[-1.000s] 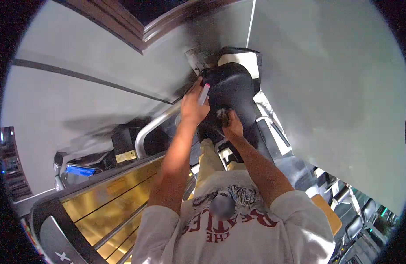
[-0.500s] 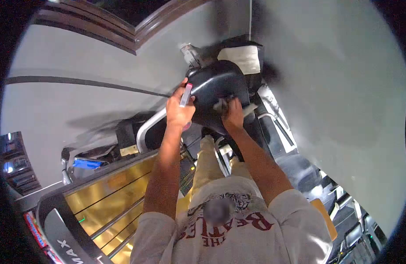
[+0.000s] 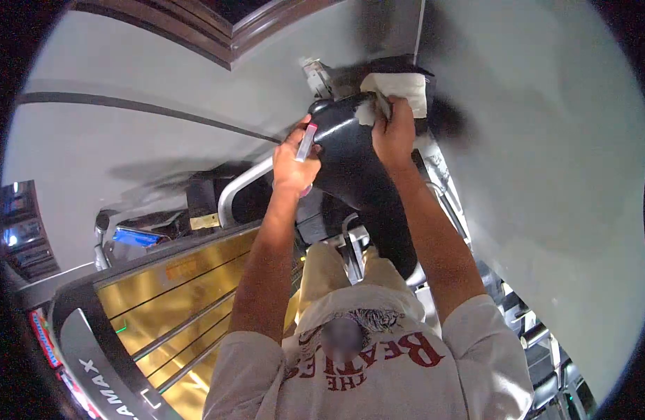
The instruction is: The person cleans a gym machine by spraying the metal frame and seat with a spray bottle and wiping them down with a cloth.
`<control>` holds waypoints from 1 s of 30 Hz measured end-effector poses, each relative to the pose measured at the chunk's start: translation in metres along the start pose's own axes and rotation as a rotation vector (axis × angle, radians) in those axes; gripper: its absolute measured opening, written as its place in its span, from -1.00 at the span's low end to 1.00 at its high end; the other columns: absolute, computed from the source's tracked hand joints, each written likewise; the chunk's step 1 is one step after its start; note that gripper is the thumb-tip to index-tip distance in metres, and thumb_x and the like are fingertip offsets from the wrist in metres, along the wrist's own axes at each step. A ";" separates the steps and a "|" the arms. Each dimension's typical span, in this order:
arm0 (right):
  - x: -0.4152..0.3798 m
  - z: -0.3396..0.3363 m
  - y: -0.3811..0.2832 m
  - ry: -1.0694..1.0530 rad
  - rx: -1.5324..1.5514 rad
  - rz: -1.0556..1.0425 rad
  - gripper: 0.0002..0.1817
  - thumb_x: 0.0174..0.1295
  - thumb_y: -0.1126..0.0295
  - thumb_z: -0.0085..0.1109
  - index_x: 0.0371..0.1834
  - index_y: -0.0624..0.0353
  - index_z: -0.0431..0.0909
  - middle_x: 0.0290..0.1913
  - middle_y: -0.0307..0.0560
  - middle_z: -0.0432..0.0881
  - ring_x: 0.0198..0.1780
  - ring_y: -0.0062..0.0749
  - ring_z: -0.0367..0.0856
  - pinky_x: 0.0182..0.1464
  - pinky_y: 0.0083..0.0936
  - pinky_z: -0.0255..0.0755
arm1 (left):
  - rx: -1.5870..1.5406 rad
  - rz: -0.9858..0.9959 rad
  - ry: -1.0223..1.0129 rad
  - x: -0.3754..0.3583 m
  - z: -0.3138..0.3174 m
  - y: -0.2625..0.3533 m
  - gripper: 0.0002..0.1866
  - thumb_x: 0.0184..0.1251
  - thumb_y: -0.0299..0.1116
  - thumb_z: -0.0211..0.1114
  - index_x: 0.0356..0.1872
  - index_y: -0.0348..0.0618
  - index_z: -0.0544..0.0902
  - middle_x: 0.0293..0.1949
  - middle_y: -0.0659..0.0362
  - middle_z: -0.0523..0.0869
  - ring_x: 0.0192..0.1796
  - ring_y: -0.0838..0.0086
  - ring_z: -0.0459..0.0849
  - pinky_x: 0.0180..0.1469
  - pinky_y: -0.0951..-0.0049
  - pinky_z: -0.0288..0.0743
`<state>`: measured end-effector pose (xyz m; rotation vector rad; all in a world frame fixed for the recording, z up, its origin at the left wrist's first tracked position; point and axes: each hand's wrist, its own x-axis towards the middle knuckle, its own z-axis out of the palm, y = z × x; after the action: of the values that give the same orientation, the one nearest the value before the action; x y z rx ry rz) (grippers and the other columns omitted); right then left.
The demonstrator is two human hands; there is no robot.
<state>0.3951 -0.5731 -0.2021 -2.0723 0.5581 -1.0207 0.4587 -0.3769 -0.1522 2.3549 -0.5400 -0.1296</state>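
Note:
Close to the left edge of a black rounded pad [image 3: 343, 150], my left hand [image 3: 293, 168] is closed around a translucent, pink-ended object [image 3: 306, 142]; a bit of pink also shows below the palm. My right hand [image 3: 396, 136] pinches a crumpled greyish cloth [image 3: 366, 112] at the pad's upper right end. Behind that cloth, a flat cream cloth [image 3: 410, 91] hangs over a dark part, partly overlapped by my right fingers. The pad's surface is shiny, with a bright streak of reflected light near the top.
A curved silver tube [image 3: 231, 196] runs left of the pad. At lower left stands a machine with a gold panel [image 3: 175, 294] and dark bars. A grey wall [image 3: 546, 140] rises on the right, and more metal equipment [image 3: 546, 343] stands at lower right. A blue object [image 3: 137, 236] lies at left.
My right hand has moved up with the greyish cloth, from the pad's middle to its upper right end. My left hand keeps its hold beside the pad. The view has shifted slightly.

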 end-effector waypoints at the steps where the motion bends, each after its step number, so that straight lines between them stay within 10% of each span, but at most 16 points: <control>1: -0.008 0.004 0.006 -0.036 0.036 0.015 -0.57 0.08 0.56 0.18 0.09 0.23 0.46 0.01 0.20 0.55 0.04 0.21 0.48 0.08 -0.06 0.39 | 0.009 -0.009 0.000 -0.001 -0.001 0.001 -0.71 0.06 -0.50 0.30 -0.13 -0.08 0.64 0.26 0.22 0.61 0.18 0.19 0.64 0.21 0.30 0.52; 12: -0.081 0.011 0.038 -0.083 0.118 0.037 -0.51 0.07 0.58 0.12 0.15 0.35 0.41 0.10 0.28 0.47 0.13 0.32 0.42 0.22 0.03 0.29 | 0.016 0.108 0.113 -0.003 0.005 -0.013 -0.77 0.03 -0.53 0.32 -0.23 -0.12 0.62 0.22 0.18 0.64 0.14 0.13 0.65 0.17 0.23 0.55; 18: 0.010 0.027 -0.037 -0.047 0.004 -0.124 -0.51 0.05 0.54 0.18 0.14 0.22 0.46 0.10 0.23 0.49 0.12 0.19 0.43 0.17 0.02 0.32 | 0.023 0.032 0.083 -0.009 0.001 -0.006 -0.57 0.01 -0.54 0.34 0.00 -0.06 0.64 0.23 0.18 0.63 0.18 0.13 0.63 0.19 0.24 0.52; 21: -0.025 0.024 -0.036 -0.050 -0.240 -0.346 -0.50 0.03 0.53 0.19 0.13 0.24 0.45 0.17 0.28 0.44 0.16 0.23 0.38 0.17 0.12 0.28 | -0.003 -0.023 0.045 -0.015 0.000 -0.002 -0.39 -0.14 -0.54 0.39 0.11 -0.03 0.61 0.28 0.18 0.57 0.26 0.16 0.56 0.28 0.27 0.48; 30: -0.133 0.026 0.029 -0.143 -0.063 -0.163 -0.42 -0.13 0.77 -0.02 0.11 0.31 0.38 0.05 0.30 0.35 0.07 0.24 0.36 0.17 0.01 0.24 | -0.121 0.142 0.051 -0.012 -0.004 -0.033 -0.39 0.03 -0.50 0.32 0.24 -0.08 0.55 0.27 0.05 0.57 0.26 0.12 0.56 0.33 0.26 0.44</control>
<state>0.3367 -0.4936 -0.2996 -2.2547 0.3579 -0.9468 0.4597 -0.3475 -0.1722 2.1891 -0.6540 -0.0361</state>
